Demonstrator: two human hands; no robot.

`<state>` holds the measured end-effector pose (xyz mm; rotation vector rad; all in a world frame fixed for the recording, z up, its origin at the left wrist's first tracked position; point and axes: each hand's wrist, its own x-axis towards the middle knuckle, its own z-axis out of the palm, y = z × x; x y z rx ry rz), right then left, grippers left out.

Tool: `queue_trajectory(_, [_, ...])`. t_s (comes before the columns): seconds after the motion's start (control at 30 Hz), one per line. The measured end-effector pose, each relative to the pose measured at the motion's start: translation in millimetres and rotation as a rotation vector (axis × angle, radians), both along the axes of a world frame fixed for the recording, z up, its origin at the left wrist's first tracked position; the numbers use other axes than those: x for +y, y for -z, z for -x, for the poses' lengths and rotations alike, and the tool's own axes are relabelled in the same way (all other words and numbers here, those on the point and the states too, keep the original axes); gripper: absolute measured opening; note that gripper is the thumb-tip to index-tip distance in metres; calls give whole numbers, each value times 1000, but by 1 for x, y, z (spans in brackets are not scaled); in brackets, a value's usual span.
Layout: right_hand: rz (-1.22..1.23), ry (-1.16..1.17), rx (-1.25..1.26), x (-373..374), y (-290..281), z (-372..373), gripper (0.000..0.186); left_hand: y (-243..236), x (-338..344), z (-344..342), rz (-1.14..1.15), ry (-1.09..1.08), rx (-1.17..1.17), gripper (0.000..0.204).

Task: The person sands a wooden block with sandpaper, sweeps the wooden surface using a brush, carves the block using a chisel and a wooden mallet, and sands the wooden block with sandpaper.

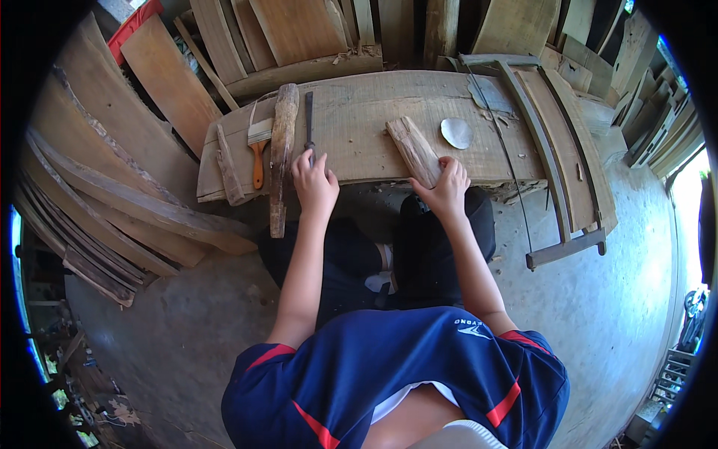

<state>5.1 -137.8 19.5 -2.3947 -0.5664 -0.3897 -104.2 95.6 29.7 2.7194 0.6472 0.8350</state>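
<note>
A short, rough piece of wood [413,148] lies slanted across the bench, its near end at the front edge. My right hand [447,188] grips that end, thumb on the left side and fingers on the right. My left hand [315,185] is at the front edge, fingers apart over the handle of a long, narrow dark tool [310,120], perhaps a chisel or file. Whether the fingers press on the handle is hard to see. Just left of this hand, a bark-edged stick [282,150] juts past the bench edge.
The low plank bench [351,97] also bears a paintbrush [259,146] with an orange handle, a wood sliver [229,166] and a round pale disc [456,133]. A wooden frame saw [535,135] leans over its right end. Boards [164,82] stand stacked behind and left.
</note>
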Motion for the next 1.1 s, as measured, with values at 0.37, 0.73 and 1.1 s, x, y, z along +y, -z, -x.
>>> queue_trajectory(0.37, [9, -97, 10, 43, -5, 24, 78, 13, 2, 33, -82, 15, 16, 37])
queue_trajectory(0.73, [123, 116, -140, 0, 6, -71, 62, -5, -40, 15, 104, 206, -234, 19])
queue_trajectory(1.1, [-105, -188, 22, 3, 23, -94, 29, 16, -83, -44, 111, 435, -47, 55])
